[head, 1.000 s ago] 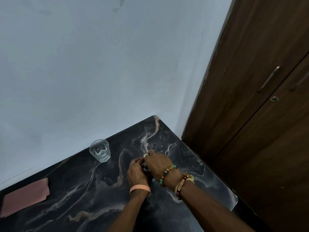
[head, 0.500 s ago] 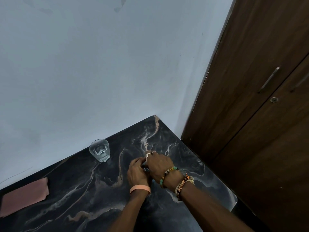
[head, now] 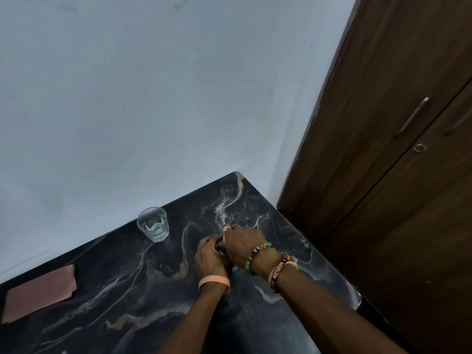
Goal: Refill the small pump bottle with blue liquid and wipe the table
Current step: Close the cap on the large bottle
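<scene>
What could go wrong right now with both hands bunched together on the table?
The left hand and right hand hide the bottle they grip; only a blue sliver shows, so a slip could spill on the table. The glass stands near the left hand and might get knocked. The cloth lies far left, slow to reach.

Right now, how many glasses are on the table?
1. The glass stands near the wall edge of the table, left of both hands. The left hand and right hand grip a mostly hidden bottle; nothing else glass shows.
</scene>
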Tool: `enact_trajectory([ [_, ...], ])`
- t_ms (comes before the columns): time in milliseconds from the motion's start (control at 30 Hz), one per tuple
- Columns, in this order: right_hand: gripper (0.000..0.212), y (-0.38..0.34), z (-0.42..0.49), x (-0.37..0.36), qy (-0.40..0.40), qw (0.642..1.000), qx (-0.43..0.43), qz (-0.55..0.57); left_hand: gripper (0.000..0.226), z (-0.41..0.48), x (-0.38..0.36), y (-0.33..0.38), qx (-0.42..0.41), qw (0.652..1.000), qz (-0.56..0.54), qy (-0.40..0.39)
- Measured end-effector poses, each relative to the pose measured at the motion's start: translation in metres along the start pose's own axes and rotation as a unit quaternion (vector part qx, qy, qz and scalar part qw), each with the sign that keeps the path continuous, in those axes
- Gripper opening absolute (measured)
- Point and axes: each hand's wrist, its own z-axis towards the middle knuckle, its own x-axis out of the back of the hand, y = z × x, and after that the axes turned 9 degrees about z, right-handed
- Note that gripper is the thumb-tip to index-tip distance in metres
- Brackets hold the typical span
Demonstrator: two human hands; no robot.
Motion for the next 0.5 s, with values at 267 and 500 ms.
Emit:
enact_trajectory([
  [267,0.032,-0.002,-0.0018,-0.0036,0.001,1.0,-0.001,0.017,0.033,0.0009,0.0002,0.0009,0.006,1.0,-0.007,0.008],
  [500,0.028,-0.0014,-0.0016,-0.0049,0.001,1.0,-0.016,0.011,0.034,0.0012,-0.0023,-0.0019,-0.001,1.0,0.007,0.02],
])
